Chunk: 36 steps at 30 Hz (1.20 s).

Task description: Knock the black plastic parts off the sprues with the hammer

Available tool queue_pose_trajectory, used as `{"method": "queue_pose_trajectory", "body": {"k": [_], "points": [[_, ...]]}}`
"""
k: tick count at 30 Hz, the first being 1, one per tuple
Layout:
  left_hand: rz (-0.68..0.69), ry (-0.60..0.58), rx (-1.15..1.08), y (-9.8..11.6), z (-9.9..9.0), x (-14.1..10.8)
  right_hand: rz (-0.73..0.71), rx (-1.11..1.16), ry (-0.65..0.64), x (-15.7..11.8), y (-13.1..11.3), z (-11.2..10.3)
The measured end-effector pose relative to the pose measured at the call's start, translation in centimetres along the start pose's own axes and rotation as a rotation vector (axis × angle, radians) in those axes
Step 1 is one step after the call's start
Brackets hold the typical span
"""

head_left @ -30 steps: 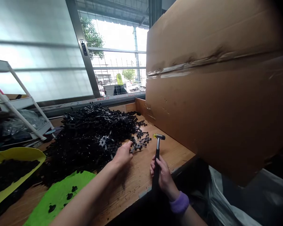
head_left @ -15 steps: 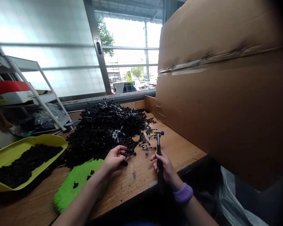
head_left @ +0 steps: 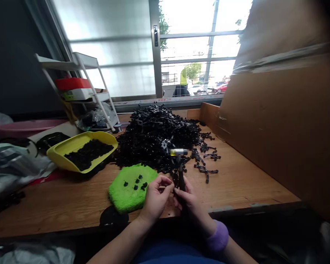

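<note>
My right hand is wrapped round the black handle of a small hammer. The hammer stands upright, its head yellow at one end and dark at the other. Close beside it, my left hand is closed in a pinch at a black plastic part, partly hidden by the fingers and the handle. The fingers of both hands nearly meet in front of the large pile of black plastic parts. Left of my left hand lies a fuzzy green pad with several small black pieces on it.
A yellow scoop-shaped tray holds small black bits at the left. Loose black parts lie right of the pile. A big cardboard sheet walls off the right side. A white shelf rack stands at the back left, before a window.
My left hand has left the pile's edge and come to my right hand with a black part. The hammer stays in my right hand. The head view has turned left.
</note>
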State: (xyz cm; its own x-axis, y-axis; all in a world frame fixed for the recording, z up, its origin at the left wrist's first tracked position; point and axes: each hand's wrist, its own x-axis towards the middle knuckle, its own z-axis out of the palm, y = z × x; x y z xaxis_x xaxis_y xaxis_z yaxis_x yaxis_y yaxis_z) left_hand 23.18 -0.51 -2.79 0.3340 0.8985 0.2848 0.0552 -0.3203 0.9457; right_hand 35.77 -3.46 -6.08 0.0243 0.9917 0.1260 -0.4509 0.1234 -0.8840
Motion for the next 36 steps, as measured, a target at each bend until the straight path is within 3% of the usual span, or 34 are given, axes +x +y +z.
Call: {"method": "queue_pose_trajectory", "body": {"k": [2,6,8,11,16,19,21,24,28,31,36], "points": [[0.128,0.109,0.245,0.5,-1.4,-0.6,-0.026,-0.079,-0.006,0.0,-0.6,-0.2],[0.538,0.427,0.744,2.0,-4.6,-0.8,-0.071,-0.417,-0.141,-0.1,-2.6,0.2],[0.615,0.485,0.864,2.5,-5.9,-0.6,-0.08,-0.589,-0.213,0.0,-3.4,0.9],[0.55,0.433,0.805,2.4,-7.0,-0.5,-0.101,-0.722,-0.216,0.4,-3.6,2.0],[0.17,0.292,0.233,1.7,-7.9,-1.0,-0.135,-0.89,-0.237,1.3,-3.2,2.9],[0.119,0.208,0.235,1.8,-8.4,-1.3,-0.098,-0.919,-0.278,1.5,-3.3,3.5],[0.114,0.207,0.251,1.9,-8.7,-1.6,0.009,-0.842,-0.3,1.5,-3.4,4.1],[0.098,0.249,0.05,1.7,-9.1,-2.0,0.213,-0.55,-0.328,1.4,-3.3,5.0],[0.016,0.228,-0.191,0.5,-8.9,-3.1,0.211,-0.129,-0.264,1.8,-2.5,5.8],[-0.03,0.213,-0.117,-0.6,-8.5,-4.1,0.142,-0.028,-0.186,2.4,-1.7,6.3],[0.115,0.183,0.276,-1.1,-8.3,-5.1,0.132,-0.024,-0.235,2.3,-0.9,7.4]]}}
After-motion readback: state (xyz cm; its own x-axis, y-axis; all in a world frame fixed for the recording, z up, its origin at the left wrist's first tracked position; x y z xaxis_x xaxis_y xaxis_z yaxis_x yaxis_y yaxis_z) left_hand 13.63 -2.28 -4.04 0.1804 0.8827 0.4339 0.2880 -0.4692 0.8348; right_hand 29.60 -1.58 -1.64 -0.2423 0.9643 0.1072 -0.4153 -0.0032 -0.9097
